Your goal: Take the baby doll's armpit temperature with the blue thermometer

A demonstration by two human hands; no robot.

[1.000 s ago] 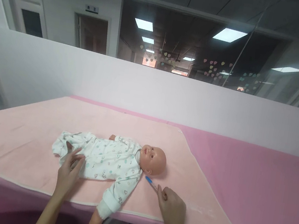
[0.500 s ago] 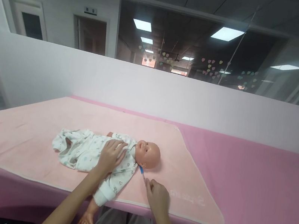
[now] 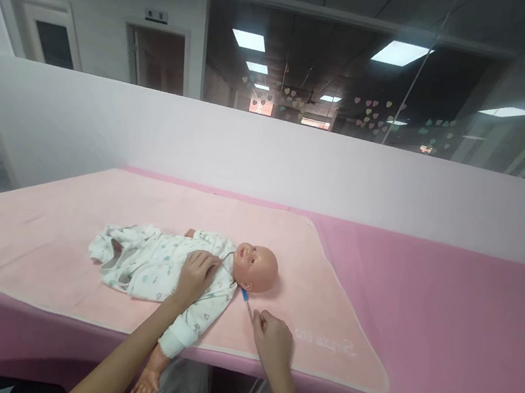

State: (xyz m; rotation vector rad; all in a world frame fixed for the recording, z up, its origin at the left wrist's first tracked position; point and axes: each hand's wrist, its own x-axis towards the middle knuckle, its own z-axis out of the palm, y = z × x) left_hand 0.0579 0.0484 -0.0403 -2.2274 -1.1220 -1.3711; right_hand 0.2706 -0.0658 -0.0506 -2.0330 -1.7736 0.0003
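A baby doll [image 3: 256, 268] lies on its back, its bald head to the right, dressed in a white patterned romper [image 3: 156, 266]. My left hand [image 3: 195, 273] rests on the doll's chest, fingertips drawn together on the romper near the collar. Between the fingers of my right hand [image 3: 272, 337] is a slim stick with a blue end [image 3: 245, 295]. That blue end points at the doll's neck, just below the ear; whether it touches is hard to tell. One doll arm [image 3: 149, 378] hangs over the table's front edge.
Under the doll is a peach mat [image 3: 36, 240] with pale lettering at its right corner. A pink cover [image 3: 447, 319] drapes the table. Behind stands a low white wall [image 3: 297, 169] with a window above. My legs [image 3: 184, 390] are beneath the front edge.
My left hand's fingers have drawn in from spread to a pinch on the romper near the collar. My right hand still holds the stick in about the same spot. The view has shifted slightly.
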